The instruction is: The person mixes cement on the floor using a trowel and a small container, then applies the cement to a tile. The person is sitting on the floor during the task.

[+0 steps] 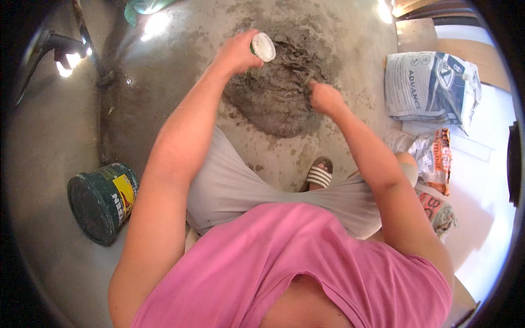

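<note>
A heap of wet grey mortar (273,104) lies on the concrete floor in front of me, rough and furrowed in its upper part. My left hand (238,53) grips a small cup (264,47) with a whitish inside and a dark green outer side, tipped over the heap's upper left. Fingers curled, my right hand (327,99) is at the heap's right edge. Something small and mortar-coloured seems to stick out from its fingers toward the heap, but I cannot make out what it is.
A dark green bucket (104,203) with a yellow label lies at the left. Along the right stand a grey-white bag (429,87), an orange and white bag (435,158) and another printed bag (437,213). A dark metal stand (90,49) rises at the upper left. My sandalled foot (320,174) is below the heap.
</note>
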The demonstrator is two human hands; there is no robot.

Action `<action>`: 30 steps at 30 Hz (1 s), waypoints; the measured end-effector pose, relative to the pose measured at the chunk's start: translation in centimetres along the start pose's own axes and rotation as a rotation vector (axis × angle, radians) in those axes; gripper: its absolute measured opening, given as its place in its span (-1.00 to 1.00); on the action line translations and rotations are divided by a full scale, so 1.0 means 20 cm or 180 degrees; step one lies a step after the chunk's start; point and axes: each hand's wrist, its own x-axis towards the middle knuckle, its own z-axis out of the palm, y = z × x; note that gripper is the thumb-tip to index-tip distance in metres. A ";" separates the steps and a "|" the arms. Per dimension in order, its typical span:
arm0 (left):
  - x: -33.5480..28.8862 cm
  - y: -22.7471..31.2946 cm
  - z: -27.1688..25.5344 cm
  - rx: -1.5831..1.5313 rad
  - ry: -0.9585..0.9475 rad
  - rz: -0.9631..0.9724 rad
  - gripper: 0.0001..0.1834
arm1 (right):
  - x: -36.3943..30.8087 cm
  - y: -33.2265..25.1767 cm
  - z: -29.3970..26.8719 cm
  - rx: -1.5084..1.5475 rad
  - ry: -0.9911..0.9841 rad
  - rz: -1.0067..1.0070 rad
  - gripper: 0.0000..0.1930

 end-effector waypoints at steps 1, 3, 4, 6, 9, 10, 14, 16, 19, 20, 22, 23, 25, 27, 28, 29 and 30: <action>0.01 0.01 0.00 -0.0135 0.0028 0.0039 0.02 | -0.03 0.03 -0.04 0.0105 0.0026 0.0052 -0.67; 0.05 0.02 0.02 -0.0403 0.0057 0.0109 0.00 | 0.02 0.07 0.13 0.0238 0.0095 0.0320 -0.67; 0.06 0.02 0.02 -0.0727 0.0031 0.0164 -0.01 | 0.05 0.10 0.24 0.0298 0.0136 0.0473 -0.67; 0.08 -0.01 -0.02 -0.1339 -0.0008 0.0217 -0.04 | 0.04 -0.03 0.36 0.0635 0.0197 0.0770 -0.66; 0.07 -0.08 -0.05 -0.1269 0.0477 0.0188 -0.10 | -0.12 -0.19 0.15 0.0813 0.0256 0.0428 -0.65; 0.07 -0.07 -0.06 -0.1337 0.0500 0.0153 -0.11 | -0.16 -0.21 0.11 0.0811 0.0194 0.0377 -0.65; 0.11 -0.05 -0.10 -0.1472 0.0653 0.0175 -0.17 | -0.14 -0.28 0.17 0.0575 0.0046 0.0370 -0.64; 0.12 -0.05 -0.08 -0.1520 0.0695 0.0177 -0.17 | -0.01 -0.26 0.23 0.0292 0.0040 0.0381 -0.64; 0.15 -0.13 -0.03 -0.1427 0.0835 0.0067 -0.17 | 0.26 -0.14 0.04 -0.0369 -0.0072 0.0195 -0.69; 0.11 -0.13 -0.02 -0.1488 0.0756 0.0098 -0.17 | 0.26 -0.14 -0.12 -0.0644 -0.0236 0.0101 -0.72; 0.09 -0.08 -0.08 -0.1588 0.0624 0.0239 -0.16 | 0.30 -0.14 -0.27 -0.1139 -0.0093 -0.0027 -0.77; 0.07 -0.08 -0.09 -0.1561 0.0653 0.0247 -0.17 | 0.33 -0.11 -0.31 -0.1340 0.0059 -0.0055 -0.77; 0.04 -0.07 -0.11 -0.1493 0.0741 0.0242 -0.19 | 0.32 -0.02 -0.39 -0.1646 0.0304 -0.0168 -0.77; 0.04 -0.06 -0.17 -0.1463 0.0548 0.0304 -0.17 | 0.28 0.05 -0.47 -0.1856 0.0468 -0.0323 -0.78; 0.04 -0.04 -0.18 -0.1461 0.0436 0.0361 -0.16 | 0.27 0.06 -0.45 -0.1705 0.0527 -0.0189 -0.78; 0.04 -0.06 -0.17 -0.1521 0.0427 0.0331 -0.17 | 0.26 0.06 -0.41 -0.1554 0.0586 -0.0051 -0.78; 0.04 -0.11 -0.14 -0.1581 0.0416 0.0302 -0.17 | 0.25 0.07 -0.36 -0.1402 0.0646 0.0090 -0.78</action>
